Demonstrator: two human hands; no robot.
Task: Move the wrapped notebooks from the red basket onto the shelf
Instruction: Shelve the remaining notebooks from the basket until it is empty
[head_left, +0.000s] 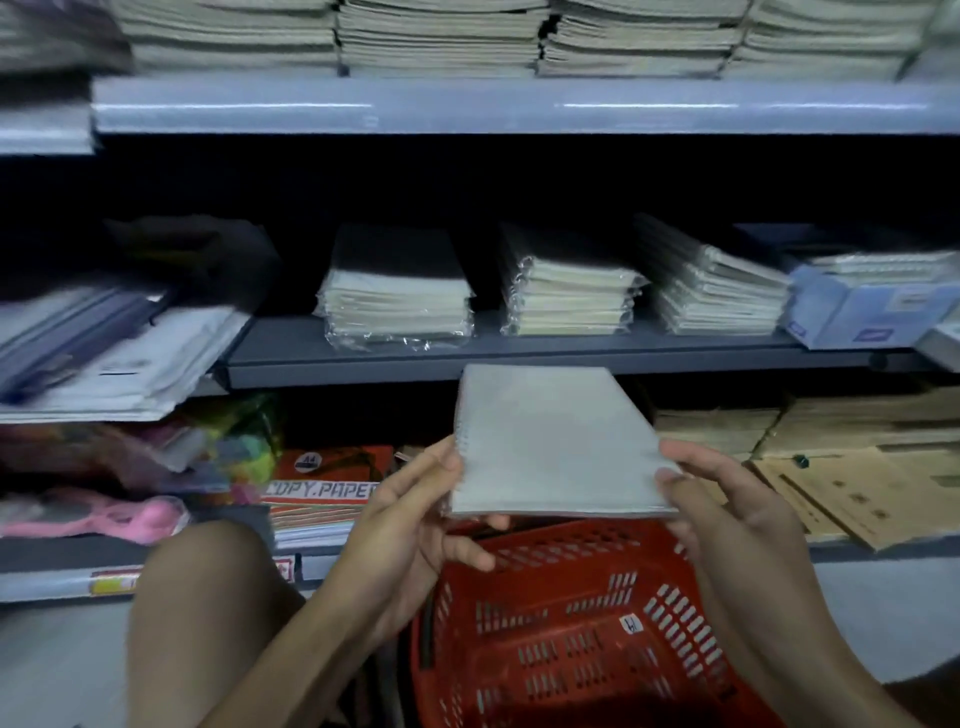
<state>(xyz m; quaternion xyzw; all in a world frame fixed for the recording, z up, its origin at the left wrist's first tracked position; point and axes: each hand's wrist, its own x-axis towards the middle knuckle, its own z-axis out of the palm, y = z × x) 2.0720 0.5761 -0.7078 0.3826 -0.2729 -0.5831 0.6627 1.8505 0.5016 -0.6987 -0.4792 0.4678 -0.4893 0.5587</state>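
- The thing in hand is a flat, pale grey spiral-bound notebook sealed in clear plastic wrap. It is held level above the red perforated plastic basket and just below the front lip of the dark grey metal shelf, which lies toward 12 o'clock from it.
- The left hand grips the notebook's spiral edge at 9 o'clock, thumb on top and fingers curled beneath. The right hand pinches the opposite edge at 3 o'clock, thumb tip on the cover near the corner and the other fingers underneath.
- The notebook keeps its flat shape between the two hands with no visible sag, so it probably handles as a stiff, light slab that one hand could carry.
- The plastic wrap looks glossy and is likely slippery. A grip that clamps cover and back together should hold better than fingertips sliding on the film.
- The wire spiral along the 9 o'clock edge gives the left hand a ridged, non-slip purchase, though squeezing hard there could bend the coils or tear the wrap.
- On the shelf, three stacks of wrapped cream-paged notebooks already sit side by side, with loose film bulging at their front ends. A notebook set on top may slide on that film, so it probably needs laying flat and square.
- Whether more notebooks lie in the basket cannot be told; only its holed walls show.
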